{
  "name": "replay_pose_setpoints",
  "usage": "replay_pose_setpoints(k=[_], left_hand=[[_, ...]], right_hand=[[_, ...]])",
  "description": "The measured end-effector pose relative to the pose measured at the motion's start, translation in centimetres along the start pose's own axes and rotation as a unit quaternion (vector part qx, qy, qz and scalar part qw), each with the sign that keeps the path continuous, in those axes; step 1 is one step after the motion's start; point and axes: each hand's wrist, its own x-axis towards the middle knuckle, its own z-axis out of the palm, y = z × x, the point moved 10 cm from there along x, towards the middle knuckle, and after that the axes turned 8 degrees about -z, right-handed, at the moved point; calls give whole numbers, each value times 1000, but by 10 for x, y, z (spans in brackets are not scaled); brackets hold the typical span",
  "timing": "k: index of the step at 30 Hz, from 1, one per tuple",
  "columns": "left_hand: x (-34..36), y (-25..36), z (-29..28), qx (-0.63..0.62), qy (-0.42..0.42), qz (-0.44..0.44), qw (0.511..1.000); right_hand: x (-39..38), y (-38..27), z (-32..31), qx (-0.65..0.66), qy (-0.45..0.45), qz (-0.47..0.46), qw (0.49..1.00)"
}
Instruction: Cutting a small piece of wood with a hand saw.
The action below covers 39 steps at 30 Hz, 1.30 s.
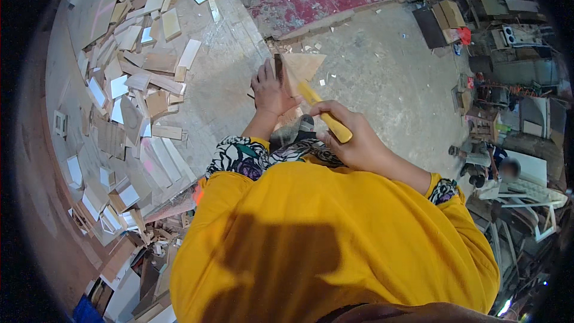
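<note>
"Saw (310,94): where is it?"
"Just on the wearer's side of the pale board (311,63), its yellow handle gripped by the right hand (354,134)."
"And the left hand (272,91)?"
"Flat, fingers extended, just left of the board."
"How will the saw handle?"
"Light, I'd judge, stiff-handled, the blurred blade probably thin; hold only the handle."

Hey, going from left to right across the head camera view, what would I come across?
Scattered wood offcuts, left hand, right hand gripping a yellow handle, brown box, white panel.
</note>
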Motion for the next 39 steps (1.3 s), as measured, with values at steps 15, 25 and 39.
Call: replay_pose_setpoints(k=[15,25,39], left_hand=[[2,7,12,123,-38,29,991],[9,9,8,111,-19,4,994],[8,9,9,131,-22,40,990]], right_hand=[[-12,41,-49,125,71,178,974],[-5,57,-23,78,100,80,989],[-19,33,-43,47,104,97,989]])
